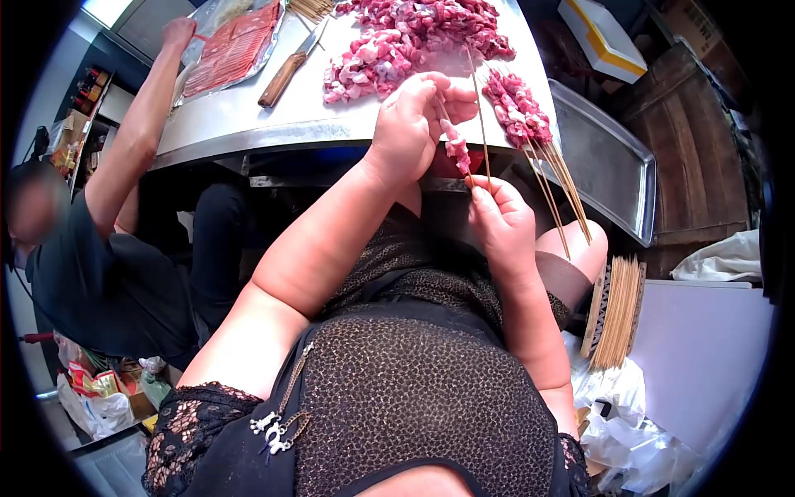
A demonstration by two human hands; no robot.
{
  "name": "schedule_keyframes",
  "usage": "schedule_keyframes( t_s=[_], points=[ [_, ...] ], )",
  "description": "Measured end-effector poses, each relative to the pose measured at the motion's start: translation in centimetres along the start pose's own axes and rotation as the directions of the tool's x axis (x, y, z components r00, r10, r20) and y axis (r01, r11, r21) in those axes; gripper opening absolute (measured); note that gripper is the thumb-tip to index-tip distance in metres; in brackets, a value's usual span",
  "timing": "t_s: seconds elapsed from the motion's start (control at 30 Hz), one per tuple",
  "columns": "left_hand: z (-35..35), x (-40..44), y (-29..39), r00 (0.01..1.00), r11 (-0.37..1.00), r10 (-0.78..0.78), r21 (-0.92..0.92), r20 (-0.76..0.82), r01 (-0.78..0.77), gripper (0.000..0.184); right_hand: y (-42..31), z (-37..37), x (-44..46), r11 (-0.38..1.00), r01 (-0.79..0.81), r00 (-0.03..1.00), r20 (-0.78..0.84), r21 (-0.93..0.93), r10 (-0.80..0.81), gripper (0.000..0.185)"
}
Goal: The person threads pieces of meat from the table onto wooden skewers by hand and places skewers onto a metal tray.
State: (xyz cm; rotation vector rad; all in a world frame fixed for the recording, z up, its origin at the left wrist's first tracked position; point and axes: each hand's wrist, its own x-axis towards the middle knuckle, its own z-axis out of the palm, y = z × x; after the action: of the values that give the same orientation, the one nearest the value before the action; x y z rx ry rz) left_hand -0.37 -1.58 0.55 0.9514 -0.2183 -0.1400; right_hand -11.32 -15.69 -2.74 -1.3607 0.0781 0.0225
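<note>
Meat point(373, 66) on the table point(273, 124), tray point(609, 157) to the right.
Left of the meat lie a knife point(284, 78), then a packet point(232, 54); right of it, skewers point(517, 108) overhang the table's near edge. Sticks point(617, 311) sit nearer than the tray.

Light pours down hard on the white table point(290, 120) over there, bleaching its bare top almost blank, while the space beneath drops into near-black shadow. A blown-out white patch point(108, 7) glows at the upper left — lamp or window, I can't tell. Pale highlights slide along the left forearm point(319, 228), and the metal tray point(609, 166) gives a dull sheen. The meat point(397, 58) and skewers point(563, 182) look fairly crisp; the other person's head point(33, 203) is smeared soft. Toward the rim everything bows, then sinks into black corners.
</note>
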Motion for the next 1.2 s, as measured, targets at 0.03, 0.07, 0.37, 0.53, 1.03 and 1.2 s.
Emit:
schedule_keyframes(
  t_s=[0.03,0.07,0.37,0.53,1.03,1.2],
  points=[
    [0.0,0.1,-0.3,0.999,0.992,-0.028,-0.120,0.042,0.033,0.023,0.0,0.1,0.1,1.000,-0.002,1.000,0.007,0.012,0.002,0.018],
    [-0.1,0.2,-0.6,0.995,0.969,-0.050,-0.236,0.087,0.069,0.023,0.1,0.1,0.2,1.000,-0.003,1.000,0.015,0.025,0.003,0.018],
    [-2.0,6.9,0.5,0.972,0.410,-0.064,0.894,0.227,-0.182,0.029,0.1,-2.7,0.3,0.992,0.036,0.993,-0.119,0.117,-0.022,0.017],
    [-0.9,11.0,0.4,0.977,-0.385,-0.118,0.899,0.175,-0.207,0.023,-0.5,-2.4,-0.2,0.992,0.025,0.990,-0.144,0.124,-0.007,0.018],
    [-3.2,2.1,1.7,0.933,0.920,-0.360,0.175,0.023,0.350,0.024,1.2,-1.8,0.1,0.998,-0.019,1.000,-0.018,-0.054,0.018,0.018],
    [-2.2,0.9,1.2,0.953,0.945,-0.304,0.122,-0.004,0.302,0.030,1.7,-1.8,-0.3,0.996,-0.028,0.999,-0.021,-0.086,0.026,0.018]
  ],
)
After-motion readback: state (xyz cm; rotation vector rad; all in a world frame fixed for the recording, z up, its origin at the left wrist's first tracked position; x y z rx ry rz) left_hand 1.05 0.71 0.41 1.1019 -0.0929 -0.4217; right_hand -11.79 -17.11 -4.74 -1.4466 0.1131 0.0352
